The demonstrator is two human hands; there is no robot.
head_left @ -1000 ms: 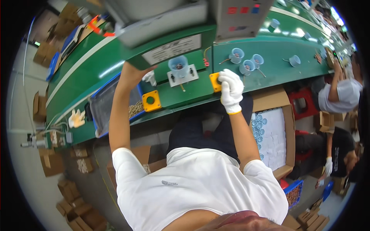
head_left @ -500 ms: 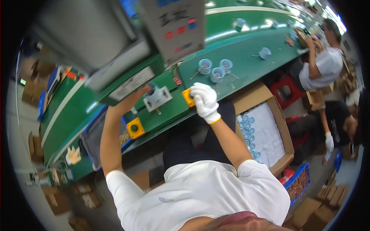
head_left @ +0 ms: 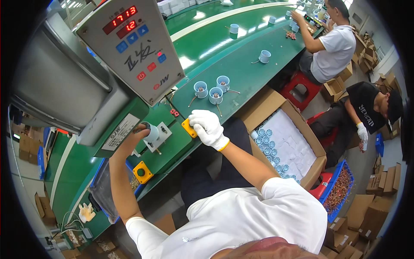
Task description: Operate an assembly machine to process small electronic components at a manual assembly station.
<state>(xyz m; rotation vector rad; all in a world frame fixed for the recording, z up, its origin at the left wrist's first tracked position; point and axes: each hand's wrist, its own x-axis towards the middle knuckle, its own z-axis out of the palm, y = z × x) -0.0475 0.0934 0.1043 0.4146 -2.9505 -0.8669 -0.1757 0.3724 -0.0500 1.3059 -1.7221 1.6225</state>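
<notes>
My bare left hand (head_left: 139, 133) reaches under the machine head, its fingers around the rim of a light blue plastic cup (head_left: 152, 134). That cup sits on a pale metal fixture plate (head_left: 161, 137); the machine head hides part of the fingers. In a white glove, my right hand (head_left: 207, 128) is closed with curled fingers over a yellow push-button box (head_left: 188, 127), covering its button. Closer to my left forearm stands a second yellow box with a green button (head_left: 141, 172). Beyond my right hand are three light blue cups (head_left: 216, 96) with wires trailing out.
A grey press (head_left: 64, 73) with a control panel (head_left: 129, 49) rises at left. An open carton (head_left: 312, 134) of blue cups stands at right, near a blue crate (head_left: 338, 190) of small parts. Two people (head_left: 332, 52) sit farther right. A loose glove (head_left: 86, 212) lies at left.
The whole view has shifted, so the bench and cups appear farther left and the press panel is fully seen. My hands stay at the cup and the yellow box.
</notes>
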